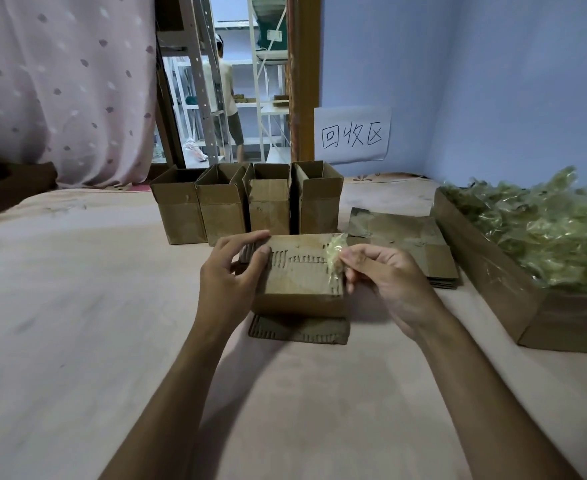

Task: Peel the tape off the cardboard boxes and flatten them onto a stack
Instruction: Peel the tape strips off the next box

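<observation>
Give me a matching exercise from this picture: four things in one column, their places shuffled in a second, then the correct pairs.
1. tape wad
2. flattened stack
3. open boxes
4. paper sign

A. standing in a row behind the held box
B. on the blue wall
C. pinched in the right hand
D. lying flat to the right of the held box

Pairs: 1-C, 2-D, 3-A, 4-B.
</observation>
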